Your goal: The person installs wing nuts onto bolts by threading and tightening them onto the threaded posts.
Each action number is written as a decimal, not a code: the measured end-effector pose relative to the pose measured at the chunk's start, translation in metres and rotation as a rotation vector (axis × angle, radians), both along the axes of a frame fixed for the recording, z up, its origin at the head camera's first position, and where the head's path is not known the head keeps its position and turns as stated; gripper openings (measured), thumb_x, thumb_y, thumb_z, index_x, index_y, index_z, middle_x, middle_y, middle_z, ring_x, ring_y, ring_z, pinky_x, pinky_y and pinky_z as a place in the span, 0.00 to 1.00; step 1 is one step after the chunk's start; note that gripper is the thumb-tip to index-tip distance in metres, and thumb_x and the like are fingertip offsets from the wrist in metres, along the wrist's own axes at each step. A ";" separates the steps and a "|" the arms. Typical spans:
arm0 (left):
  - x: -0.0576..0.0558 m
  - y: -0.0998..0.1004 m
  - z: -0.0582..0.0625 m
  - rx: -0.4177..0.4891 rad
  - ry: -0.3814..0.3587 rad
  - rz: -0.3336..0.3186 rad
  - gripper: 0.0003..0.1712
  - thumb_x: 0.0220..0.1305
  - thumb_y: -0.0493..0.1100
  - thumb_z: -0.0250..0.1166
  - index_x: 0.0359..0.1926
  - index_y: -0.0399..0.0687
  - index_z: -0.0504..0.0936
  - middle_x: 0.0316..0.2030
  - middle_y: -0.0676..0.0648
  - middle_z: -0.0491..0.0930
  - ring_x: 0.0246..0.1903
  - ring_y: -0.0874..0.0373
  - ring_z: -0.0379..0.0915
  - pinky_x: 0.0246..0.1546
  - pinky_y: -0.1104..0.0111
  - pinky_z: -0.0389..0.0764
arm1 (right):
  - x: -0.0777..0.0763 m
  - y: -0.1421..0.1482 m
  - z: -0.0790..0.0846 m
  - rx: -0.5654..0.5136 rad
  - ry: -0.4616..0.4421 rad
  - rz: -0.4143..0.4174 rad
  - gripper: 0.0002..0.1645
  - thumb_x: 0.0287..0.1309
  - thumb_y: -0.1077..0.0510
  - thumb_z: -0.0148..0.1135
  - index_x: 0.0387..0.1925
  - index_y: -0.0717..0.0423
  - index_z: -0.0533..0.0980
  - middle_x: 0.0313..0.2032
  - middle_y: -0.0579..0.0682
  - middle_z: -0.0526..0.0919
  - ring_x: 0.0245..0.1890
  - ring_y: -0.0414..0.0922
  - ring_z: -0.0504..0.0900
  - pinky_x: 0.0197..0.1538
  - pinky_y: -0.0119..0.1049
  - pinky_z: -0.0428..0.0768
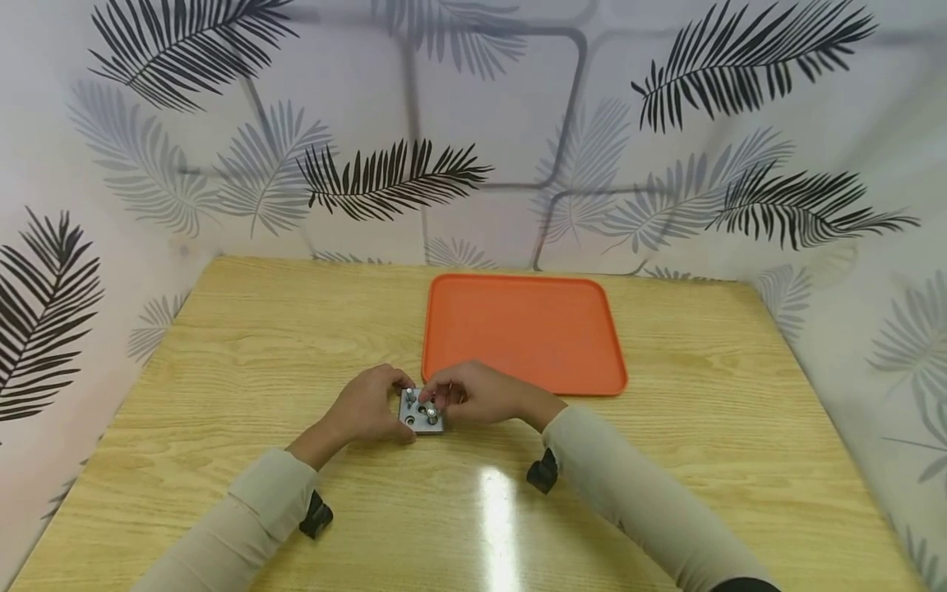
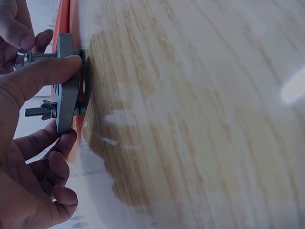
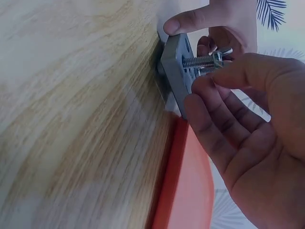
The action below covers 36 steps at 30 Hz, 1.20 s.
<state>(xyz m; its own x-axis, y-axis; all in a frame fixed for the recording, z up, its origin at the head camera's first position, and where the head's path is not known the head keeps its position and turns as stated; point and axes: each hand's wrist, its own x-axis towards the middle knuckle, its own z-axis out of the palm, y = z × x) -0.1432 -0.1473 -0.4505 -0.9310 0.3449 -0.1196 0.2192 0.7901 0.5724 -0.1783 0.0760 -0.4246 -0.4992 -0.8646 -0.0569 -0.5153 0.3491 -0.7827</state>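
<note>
A thick grey metal plate [image 1: 422,425] with holes stands slightly above the wood table on bolt heads. Two threaded bolts [image 2: 34,112] rise from it. One carries a wing nut [image 2: 48,109] close to the plate; on the other, a wing nut [image 3: 218,58] sits near the bolt's free end. My left hand [image 1: 370,407] grips the plate by opposite edges, thumb on the near side. With curled fingers, my right hand [image 1: 481,393] pinches at the wing nut near the bolt's end, its fingertips partly hiding it. Other fingers lie close to the plate's edge.
An orange tray [image 1: 525,329] lies on the wooden table [image 1: 296,321] just behind the plate and right hand. A leaf-patterned cloth [image 1: 488,107] hangs behind the table. Dark wrist-worn devices [image 1: 543,471] sit under both sleeves.
</note>
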 end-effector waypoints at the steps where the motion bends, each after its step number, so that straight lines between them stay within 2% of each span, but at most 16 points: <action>1: 0.000 0.000 0.000 -0.002 0.000 0.000 0.37 0.35 0.47 0.84 0.50 0.43 0.82 0.47 0.45 0.81 0.49 0.49 0.78 0.53 0.53 0.79 | 0.000 0.000 0.000 -0.001 0.007 0.006 0.17 0.58 0.71 0.57 0.49 0.64 0.80 0.35 0.56 0.83 0.33 0.34 0.78 0.40 0.25 0.81; 7: 0.000 -0.001 -0.002 0.001 0.003 -0.001 0.36 0.35 0.47 0.83 0.50 0.43 0.82 0.47 0.45 0.81 0.48 0.49 0.78 0.51 0.53 0.79 | 0.001 -0.003 -0.003 0.005 -0.026 -0.010 0.15 0.59 0.67 0.66 0.49 0.62 0.81 0.33 0.52 0.83 0.30 0.33 0.77 0.36 0.25 0.80; 12: -0.001 -0.001 0.000 -0.007 0.005 -0.004 0.37 0.36 0.47 0.84 0.50 0.43 0.82 0.48 0.44 0.81 0.50 0.48 0.78 0.53 0.52 0.79 | 0.002 -0.003 -0.006 0.003 -0.029 0.005 0.17 0.60 0.68 0.63 0.52 0.63 0.79 0.32 0.53 0.84 0.29 0.31 0.78 0.37 0.26 0.82; 15: 0.000 -0.001 0.000 -0.005 0.003 -0.002 0.36 0.36 0.47 0.83 0.50 0.43 0.82 0.48 0.44 0.81 0.50 0.48 0.78 0.53 0.52 0.79 | 0.002 -0.004 -0.007 0.010 -0.001 -0.005 0.15 0.62 0.67 0.62 0.50 0.62 0.79 0.31 0.52 0.84 0.30 0.31 0.78 0.38 0.25 0.81; 22: 0.000 0.000 0.000 -0.003 0.001 0.000 0.36 0.35 0.46 0.84 0.49 0.42 0.82 0.47 0.44 0.81 0.47 0.50 0.78 0.51 0.54 0.79 | 0.006 -0.009 -0.007 0.055 0.111 -0.083 0.08 0.59 0.58 0.70 0.38 0.56 0.81 0.30 0.49 0.85 0.28 0.31 0.77 0.36 0.24 0.78; 27: 0.000 0.001 0.002 -0.001 0.005 0.000 0.36 0.35 0.46 0.83 0.49 0.42 0.82 0.47 0.44 0.81 0.47 0.50 0.78 0.50 0.54 0.80 | 0.007 -0.009 -0.007 0.083 0.186 -0.095 0.09 0.58 0.54 0.72 0.37 0.53 0.81 0.29 0.46 0.83 0.27 0.32 0.76 0.33 0.23 0.76; 30: 0.000 0.002 0.003 -0.001 0.000 0.000 0.36 0.35 0.47 0.84 0.50 0.42 0.82 0.47 0.44 0.81 0.47 0.49 0.78 0.51 0.54 0.80 | 0.004 -0.004 -0.008 0.049 0.109 -0.072 0.09 0.59 0.60 0.67 0.41 0.56 0.80 0.31 0.49 0.83 0.28 0.34 0.76 0.34 0.25 0.77; 33: 0.000 0.001 0.003 -0.005 -0.010 0.001 0.37 0.36 0.47 0.84 0.50 0.42 0.82 0.47 0.44 0.81 0.48 0.49 0.78 0.51 0.53 0.80 | 0.001 0.000 -0.009 -0.003 0.019 -0.061 0.13 0.60 0.67 0.59 0.46 0.60 0.80 0.33 0.52 0.84 0.31 0.34 0.78 0.37 0.26 0.80; 36: 0.000 0.001 0.003 -0.002 -0.018 0.001 0.37 0.36 0.47 0.84 0.51 0.42 0.82 0.47 0.44 0.81 0.48 0.49 0.78 0.51 0.53 0.79 | 0.000 0.002 -0.009 -0.029 -0.011 -0.052 0.15 0.62 0.68 0.56 0.49 0.62 0.80 0.34 0.54 0.85 0.31 0.34 0.79 0.38 0.27 0.81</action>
